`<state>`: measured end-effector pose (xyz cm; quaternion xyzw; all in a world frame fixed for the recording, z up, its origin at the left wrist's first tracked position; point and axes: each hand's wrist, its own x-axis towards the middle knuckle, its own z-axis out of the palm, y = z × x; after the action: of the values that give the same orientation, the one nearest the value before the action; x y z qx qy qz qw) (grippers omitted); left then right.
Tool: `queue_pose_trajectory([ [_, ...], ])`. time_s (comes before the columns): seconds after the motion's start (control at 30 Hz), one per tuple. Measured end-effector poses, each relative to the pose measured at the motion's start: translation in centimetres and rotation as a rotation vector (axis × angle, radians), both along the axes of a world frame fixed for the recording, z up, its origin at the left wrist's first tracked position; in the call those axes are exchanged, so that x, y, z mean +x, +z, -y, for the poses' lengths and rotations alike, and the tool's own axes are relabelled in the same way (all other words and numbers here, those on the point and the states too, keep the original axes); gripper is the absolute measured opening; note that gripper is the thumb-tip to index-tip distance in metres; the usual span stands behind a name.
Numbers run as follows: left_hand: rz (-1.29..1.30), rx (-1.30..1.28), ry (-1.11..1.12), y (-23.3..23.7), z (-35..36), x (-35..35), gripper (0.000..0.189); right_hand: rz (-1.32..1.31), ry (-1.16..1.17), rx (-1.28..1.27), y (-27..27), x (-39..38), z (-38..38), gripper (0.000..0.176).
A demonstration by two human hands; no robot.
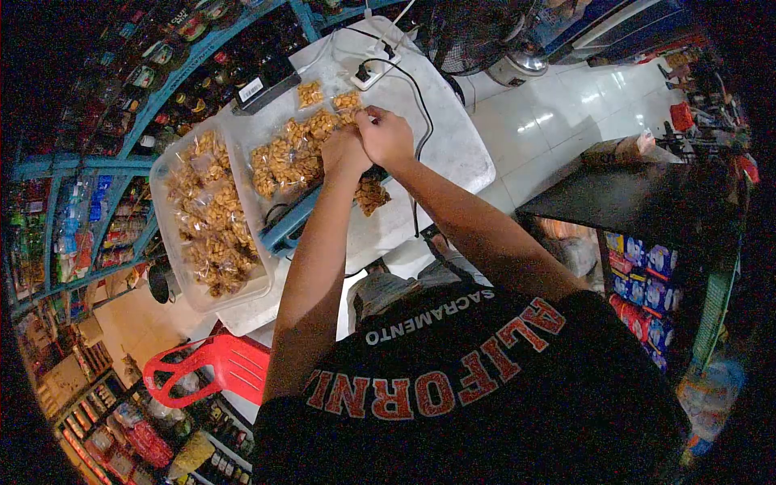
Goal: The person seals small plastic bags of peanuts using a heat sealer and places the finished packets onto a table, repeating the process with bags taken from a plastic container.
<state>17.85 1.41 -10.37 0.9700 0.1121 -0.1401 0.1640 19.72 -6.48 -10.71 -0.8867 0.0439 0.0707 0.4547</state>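
Observation:
My left hand [345, 152] is closed, its fingers curled and mostly hidden. Touching it, my right hand [385, 137] is closed too, thumb side up; what lies inside the fingers is hidden. Both are over a blue bar-shaped device [293, 220], partly covered by my left forearm. A clear packet of brown nuggets [372, 196] sticks out on the near side, under my wrists. Left of my hands is a heap of filled clear packets [287, 153]. Beyond them lie two small packets, one [309, 94] farther left and another [347, 100] near my right knuckles.
A translucent plastic tub [171, 279] full of similar packets stands at the table's left. A power strip [375, 71] with black cables lies on the white table [465, 153]. A red chair [242, 364] is at lower left, a dark counter [614, 194] at right. Stocked shelves surround me.

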Motion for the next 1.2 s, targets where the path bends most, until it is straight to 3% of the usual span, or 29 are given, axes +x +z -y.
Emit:
queue_pose_trajectory([
  [0.5,0.055,0.130,-0.100,-1.2,-0.4,0.1,0.036,0.026,0.009,-0.028,0.0,0.0,0.0,0.037],
  [0.7,0.021,0.054,-0.011,-0.6,-0.1,0.0,0.035,0.054,0.034,-0.025,-0.1,0.0,0.0,0.035],
  [1.2,0.003,0.077,-0.064,-0.4,-0.1,0.0,0.036,0.047,-0.008,-0.014,-0.7,0.0,-0.1,0.034],
])
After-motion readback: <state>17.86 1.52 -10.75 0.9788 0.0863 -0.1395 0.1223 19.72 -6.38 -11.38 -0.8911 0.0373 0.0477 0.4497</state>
